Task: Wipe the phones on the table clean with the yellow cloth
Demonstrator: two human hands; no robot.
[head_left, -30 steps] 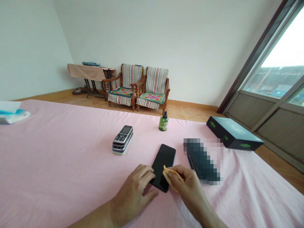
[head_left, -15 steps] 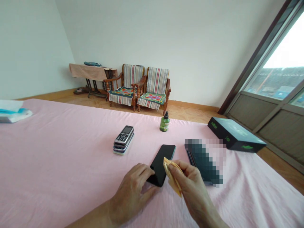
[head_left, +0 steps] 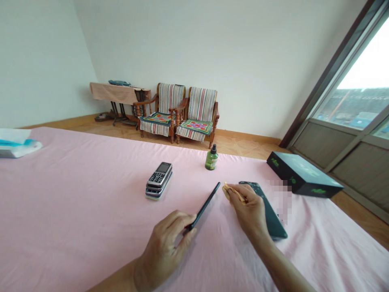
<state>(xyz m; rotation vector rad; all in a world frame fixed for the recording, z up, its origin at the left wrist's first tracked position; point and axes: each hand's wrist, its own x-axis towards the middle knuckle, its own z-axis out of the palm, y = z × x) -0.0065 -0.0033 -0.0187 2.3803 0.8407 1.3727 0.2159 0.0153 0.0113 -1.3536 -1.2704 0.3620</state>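
Observation:
A thin black smartphone (head_left: pixel 207 205) is pinched at its near end by my left hand (head_left: pixel 170 241); it is tilted up and shows its narrow side edge. My right hand (head_left: pixel 249 209) grips a folded yellow cloth (head_left: pixel 234 192) just to the right of the phone, apart from it. Under and behind that hand lies a dark green, wallet-like flat item (head_left: pixel 272 223), partly blurred by pixelation. A stack of old keypad phones (head_left: pixel 158 180) sits to the left. Beyond the hands stands a green bottle (head_left: pixel 211 158) with a black cap.
A pink sheet (head_left: pixel 91 194) covers the surface. At the right edge rests a black box (head_left: pixel 304 176) with green print. A white and blue packet (head_left: pixel 18 144) lies far left. Two wooden armchairs (head_left: pixel 197 115) and a cloth-covered table (head_left: pixel 117 93) stand beyond.
My left hand has lifted the smartphone from lying flat and turned it onto its edge. My right hand with the cloth has moved right and away, over the dark green item.

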